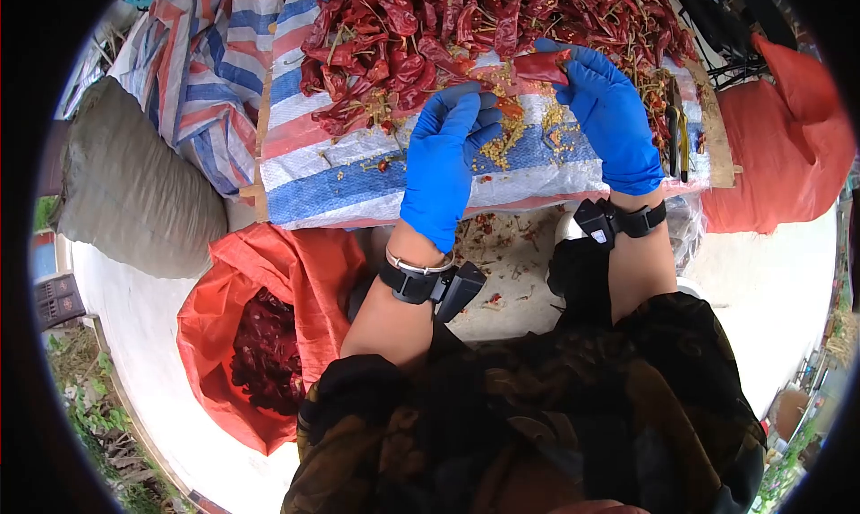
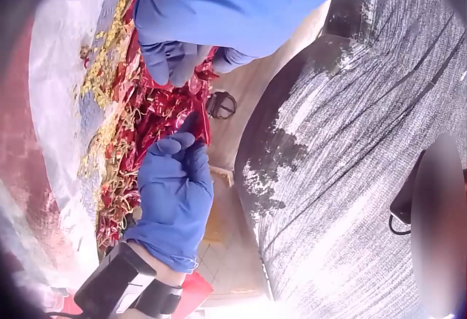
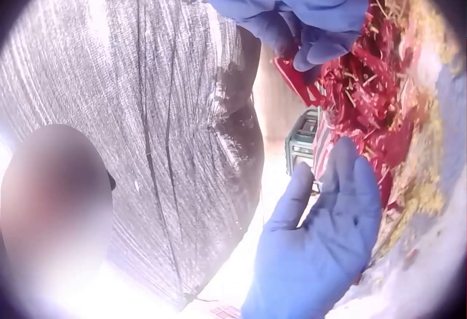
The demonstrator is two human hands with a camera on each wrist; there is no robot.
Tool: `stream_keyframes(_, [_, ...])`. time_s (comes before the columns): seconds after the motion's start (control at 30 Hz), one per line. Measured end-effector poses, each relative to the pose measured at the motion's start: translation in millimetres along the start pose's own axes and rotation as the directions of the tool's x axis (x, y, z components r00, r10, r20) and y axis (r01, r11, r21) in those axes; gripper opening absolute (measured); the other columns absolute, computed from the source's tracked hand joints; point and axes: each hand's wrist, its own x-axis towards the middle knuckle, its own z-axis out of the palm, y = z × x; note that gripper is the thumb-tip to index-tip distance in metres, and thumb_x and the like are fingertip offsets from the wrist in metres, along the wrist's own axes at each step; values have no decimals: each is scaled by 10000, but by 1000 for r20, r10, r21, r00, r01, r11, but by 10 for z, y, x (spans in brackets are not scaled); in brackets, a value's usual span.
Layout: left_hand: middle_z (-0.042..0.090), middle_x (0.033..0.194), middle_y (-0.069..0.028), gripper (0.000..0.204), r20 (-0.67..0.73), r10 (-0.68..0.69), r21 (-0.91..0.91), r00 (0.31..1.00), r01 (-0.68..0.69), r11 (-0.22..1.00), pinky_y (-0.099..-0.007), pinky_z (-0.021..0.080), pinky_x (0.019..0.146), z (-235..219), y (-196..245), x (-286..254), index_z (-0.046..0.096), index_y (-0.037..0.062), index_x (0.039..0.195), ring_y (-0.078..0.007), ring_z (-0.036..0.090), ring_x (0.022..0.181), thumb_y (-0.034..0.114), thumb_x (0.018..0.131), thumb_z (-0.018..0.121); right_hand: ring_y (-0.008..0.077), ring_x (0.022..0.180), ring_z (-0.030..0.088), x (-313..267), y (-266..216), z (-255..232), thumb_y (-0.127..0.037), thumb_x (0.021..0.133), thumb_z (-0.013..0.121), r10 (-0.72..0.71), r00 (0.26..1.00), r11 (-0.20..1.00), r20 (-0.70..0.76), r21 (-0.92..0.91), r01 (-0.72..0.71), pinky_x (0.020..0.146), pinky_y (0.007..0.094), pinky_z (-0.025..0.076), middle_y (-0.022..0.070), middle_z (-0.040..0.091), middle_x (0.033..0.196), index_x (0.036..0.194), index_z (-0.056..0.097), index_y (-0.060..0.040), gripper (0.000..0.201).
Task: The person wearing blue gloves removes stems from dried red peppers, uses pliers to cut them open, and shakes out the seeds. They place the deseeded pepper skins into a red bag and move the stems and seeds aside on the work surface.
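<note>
In the head view, the right hand (image 1: 614, 120), in a blue glove, pinches a red dried pepper (image 1: 540, 67) over the striped sheet. The same pepper (image 3: 298, 84) shows beneath the right hand (image 3: 292, 5) in the right wrist view. To its left, the gloved left hand (image 1: 443, 160) is held above the sheet, apart from the right hand; the right wrist view shows the left hand (image 3: 317, 239) with extended, parted fingers and nothing gripped. Yellow seeds (image 1: 502, 151) lie scattered between the hands. A pile of red peppers (image 1: 502, 17) spreads beyond them.
Black-and-yellow scissors or pliers (image 1: 679, 138) lie at the sheet's right side. An open red bag (image 1: 210, 321) with dark red peppers stands at lower left, a full grey-green sack (image 1: 134, 182) farther left. Another red bag (image 1: 770, 146) is at right.
</note>
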Motion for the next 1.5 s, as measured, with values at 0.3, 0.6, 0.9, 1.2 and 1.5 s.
stream_keyframes(0.3, [547,1082,-117,378,228,-121,-373,966,201,906,-389,461,852,71,66,55,460,47,1189,-220,527,998,273,889,505,233,977,556,-235,169,478,-76,789,597,-130,903,822,409,-464,329,837,300,459,96,558,1112,1159,538,-87,375])
stream_keyframes(0.6, [551,1072,-146,274,-85,-230,-373,969,183,910,-277,470,752,-19,55,122,515,-3,1135,-183,522,866,11,863,481,284,1036,517,169,-67,-212,-64,773,597,-584,780,412,225,-745,524,903,337,409,127,532,1158,1134,573,-120,366])
stream_keyframes(0.9, [576,1008,-141,268,-71,-190,-294,979,162,942,-259,459,668,57,2,176,530,-3,1110,-153,511,760,16,843,508,304,916,557,442,105,-989,-92,737,609,-446,876,-1,185,-978,206,834,363,431,125,606,996,1062,605,-101,326])
stream_keyframes(1.2, [588,993,-114,246,-53,-200,-229,978,183,956,-260,465,688,181,-94,171,552,34,1080,-136,525,778,42,835,538,166,824,584,255,-4,-635,-125,809,600,-311,937,851,-160,-486,200,775,274,448,68,626,920,1041,590,-14,257])
stream_keyframes(1.5, [592,928,-45,306,15,-71,87,997,69,994,-213,426,632,328,-159,148,560,67,1107,-78,515,718,60,804,606,97,734,547,23,1,-206,-137,825,598,159,987,982,-4,-103,-159,667,213,442,27,619,859,1001,604,-14,215])
